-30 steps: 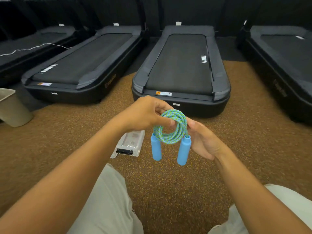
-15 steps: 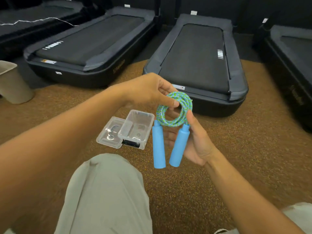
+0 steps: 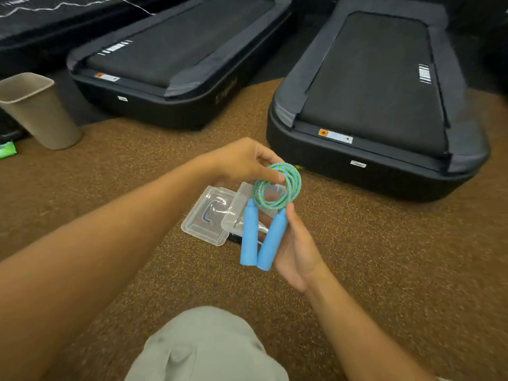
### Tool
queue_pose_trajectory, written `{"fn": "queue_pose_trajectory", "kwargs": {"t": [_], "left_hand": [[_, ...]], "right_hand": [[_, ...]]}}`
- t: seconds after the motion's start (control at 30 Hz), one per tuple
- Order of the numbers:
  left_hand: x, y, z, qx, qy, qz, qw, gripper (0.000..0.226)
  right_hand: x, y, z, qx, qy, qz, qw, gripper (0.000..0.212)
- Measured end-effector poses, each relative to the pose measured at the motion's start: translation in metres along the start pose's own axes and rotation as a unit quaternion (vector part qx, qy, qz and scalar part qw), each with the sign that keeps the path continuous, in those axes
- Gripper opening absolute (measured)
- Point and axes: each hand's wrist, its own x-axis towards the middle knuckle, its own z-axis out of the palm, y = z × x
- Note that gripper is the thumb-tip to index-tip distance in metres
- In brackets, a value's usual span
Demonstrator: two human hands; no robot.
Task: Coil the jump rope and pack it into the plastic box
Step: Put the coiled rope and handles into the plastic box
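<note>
The jump rope (image 3: 286, 185) is wound into a small blue-green coil with its two blue handles (image 3: 261, 237) hanging side by side below it. My left hand (image 3: 242, 160) pinches the top left of the coil. My right hand (image 3: 297, 248) cups the handles from behind, thumb near the coil's lower right. The clear plastic box (image 3: 233, 215) stands open on the carpet just behind and below the rope, partly hidden by it. Its clear lid (image 3: 203, 218) lies flat to the left of the box.
Brown carpet covers the floor. Two black treadmills (image 3: 379, 105) (image 3: 176, 61) stand ahead. A beige bin (image 3: 35, 111) is at the far left, with a green packet (image 3: 7, 149) beside it. My knee (image 3: 206, 347) in light trousers is at the bottom centre.
My view has tipped down and left, bringing the open box and lid into sight. The coil and handles now hang right over the box; both hands keep their hold.
</note>
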Motion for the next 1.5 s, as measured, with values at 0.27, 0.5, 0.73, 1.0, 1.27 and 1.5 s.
{"fn": "queue_pose_trajectory", "kwargs": {"t": [0.27,0.5,0.73,1.0,1.27,1.5], "left_hand": [[0.087,-0.100,-0.020,-0.027,0.058,-0.045,0.997,0.036],[0.142,-0.154,-0.027,-0.024,0.075,-0.051,0.996,0.034],[0.182,-0.205,-0.017,-0.014,0.072,-0.057,0.996,0.031],[0.198,-0.247,0.004,0.089,0.085,-0.072,0.990,0.025],[0.186,-0.260,-0.005,0.007,0.075,-0.074,0.994,0.022],[0.198,-0.285,0.010,-0.009,0.132,-0.147,0.980,0.018]], "right_hand": [[0.112,0.025,-0.043,-0.011,0.052,0.022,0.998,0.045],[0.177,0.031,-0.072,-0.030,0.094,0.018,0.995,0.037],[0.218,0.052,-0.091,-0.046,0.149,0.018,0.988,0.022],[0.247,0.085,-0.110,-0.122,0.252,0.023,0.960,0.018],[0.248,0.095,-0.114,-0.171,0.245,-0.012,0.954,0.018],[0.277,0.107,-0.114,-0.116,0.279,0.050,0.952,0.022]]}}
